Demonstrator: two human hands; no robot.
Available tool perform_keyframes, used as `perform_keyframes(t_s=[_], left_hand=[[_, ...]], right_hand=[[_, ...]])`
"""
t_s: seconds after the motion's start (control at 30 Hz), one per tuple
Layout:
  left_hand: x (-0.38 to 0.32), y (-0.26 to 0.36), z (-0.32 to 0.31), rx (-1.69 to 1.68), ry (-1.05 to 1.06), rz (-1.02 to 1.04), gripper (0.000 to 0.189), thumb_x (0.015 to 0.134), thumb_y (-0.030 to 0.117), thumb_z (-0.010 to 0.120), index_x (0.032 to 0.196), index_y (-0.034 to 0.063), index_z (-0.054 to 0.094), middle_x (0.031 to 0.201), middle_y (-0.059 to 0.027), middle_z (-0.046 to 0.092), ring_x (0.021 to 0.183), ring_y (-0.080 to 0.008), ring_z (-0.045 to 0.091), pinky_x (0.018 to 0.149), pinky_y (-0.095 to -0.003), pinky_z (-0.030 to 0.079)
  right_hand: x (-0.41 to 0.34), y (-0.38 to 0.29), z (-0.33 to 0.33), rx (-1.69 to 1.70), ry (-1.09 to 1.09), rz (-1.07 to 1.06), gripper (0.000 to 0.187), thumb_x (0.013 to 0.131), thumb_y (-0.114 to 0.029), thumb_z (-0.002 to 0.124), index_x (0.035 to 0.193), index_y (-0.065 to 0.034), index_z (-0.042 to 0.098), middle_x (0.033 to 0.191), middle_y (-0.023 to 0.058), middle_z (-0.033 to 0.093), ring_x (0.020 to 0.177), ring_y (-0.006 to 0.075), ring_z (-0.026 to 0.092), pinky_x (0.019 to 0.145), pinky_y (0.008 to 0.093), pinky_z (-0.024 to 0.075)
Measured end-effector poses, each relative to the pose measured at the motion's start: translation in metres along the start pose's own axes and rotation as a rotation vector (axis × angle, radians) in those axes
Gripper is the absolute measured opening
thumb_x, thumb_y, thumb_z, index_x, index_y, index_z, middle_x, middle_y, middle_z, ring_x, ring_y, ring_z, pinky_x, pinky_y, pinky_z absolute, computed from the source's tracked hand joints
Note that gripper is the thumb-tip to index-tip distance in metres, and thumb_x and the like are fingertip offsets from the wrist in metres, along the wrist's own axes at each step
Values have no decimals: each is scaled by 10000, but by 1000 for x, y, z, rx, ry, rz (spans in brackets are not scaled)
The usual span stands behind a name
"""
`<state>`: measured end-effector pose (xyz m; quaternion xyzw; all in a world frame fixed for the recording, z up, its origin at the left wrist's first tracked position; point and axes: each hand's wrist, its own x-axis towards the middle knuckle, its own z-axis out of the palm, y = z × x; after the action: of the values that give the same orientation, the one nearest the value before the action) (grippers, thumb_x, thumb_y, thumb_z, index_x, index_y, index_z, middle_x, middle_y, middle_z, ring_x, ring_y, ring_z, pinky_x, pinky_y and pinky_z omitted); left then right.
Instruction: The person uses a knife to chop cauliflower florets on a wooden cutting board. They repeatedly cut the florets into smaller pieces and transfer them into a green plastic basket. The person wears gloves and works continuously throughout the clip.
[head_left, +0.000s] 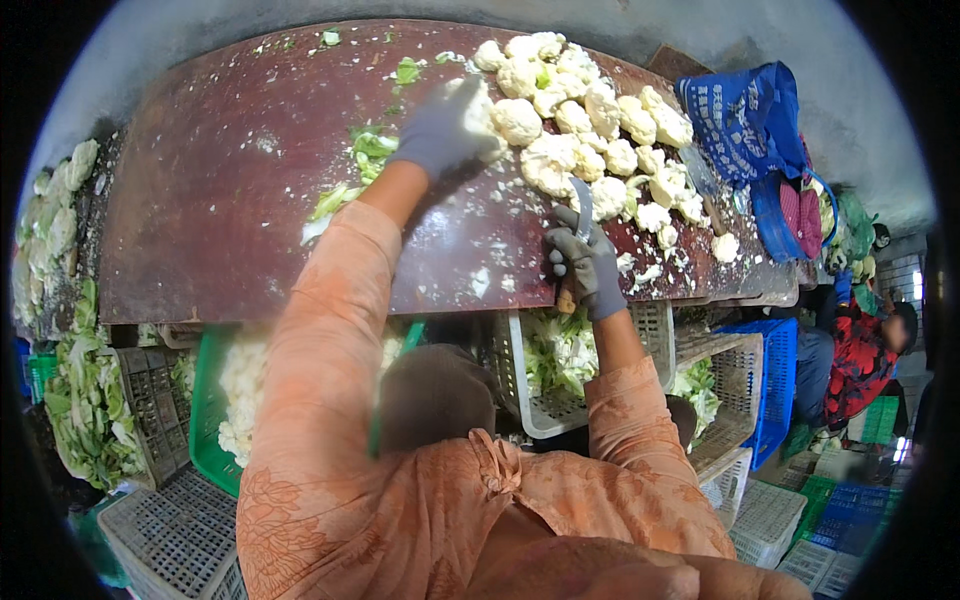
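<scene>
My left hand (442, 127), in a grey-purple glove and blurred, has its fingers around a white cauliflower head (482, 118) at the left side of a pile of cauliflower (574, 105). Some of that head is hidden by the fingers. Near the table's front edge, my gloved right hand (587, 262) grips a knife with a curved blade (583, 206). The blade points away from me, and its wooden handle (566, 296) shows below the fist. Green leaf trimmings (370, 154) lie beside my left wrist on the dark red tabletop (225, 187).
A green crate (214, 442) with cauliflower stands below the table at left. A grey crate (551, 427) of leaves sits below my right hand. Blue bags (742, 124) rest at the table's right end. Stacked crates (169, 532) are at lower left. Another person (855, 360) is at far right.
</scene>
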<state>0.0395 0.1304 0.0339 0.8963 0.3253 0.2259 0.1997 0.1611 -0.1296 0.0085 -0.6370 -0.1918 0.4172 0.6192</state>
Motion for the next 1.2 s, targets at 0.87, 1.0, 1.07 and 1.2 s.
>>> perform_keyframes(t_s=[0.87, 1.0, 1.07, 1.2], left_hand=[[-187, -51, -89, -947, 726, -377, 746, 866, 302, 748, 1475, 25, 417, 1420, -154, 519, 1257, -271, 556, 1043, -410, 480], [-152, -92, -81, 151, 692, -404, 877, 828, 427, 782, 1520, 74, 376, 1473, -241, 453, 1342, -371, 459, 1131, -460, 359], [-151, -89, -67, 601, 562, -516, 903, 795, 496, 786, 1535, 177, 379, 1507, -284, 394, 1404, -426, 350, 1176, -511, 255], [-146, -62, -29, 517, 540, -96, 673, 926, 479, 628, 1515, 234, 414, 1548, -177, 397, 1401, -450, 344, 1169, -509, 253]], right_hand=[[107, -44, 102, -1469, -258, -560, 260, 922, -164, 564, 1135, -109, 703, 1232, 182, 628, 1096, 379, 653, 910, 453, 548], [107, -49, 88, -1251, -291, -634, 263, 913, -210, 579, 1109, -97, 712, 1224, 193, 636, 1060, 350, 661, 907, 440, 543], [100, -51, 75, -1026, -328, -627, 251, 925, -225, 600, 1095, -72, 703, 1202, 183, 660, 994, 298, 681, 861, 406, 559], [71, -59, 41, -190, -261, -353, 382, 930, -130, 702, 1288, -39, 604, 1037, 117, 691, 816, 119, 680, 589, 238, 564]])
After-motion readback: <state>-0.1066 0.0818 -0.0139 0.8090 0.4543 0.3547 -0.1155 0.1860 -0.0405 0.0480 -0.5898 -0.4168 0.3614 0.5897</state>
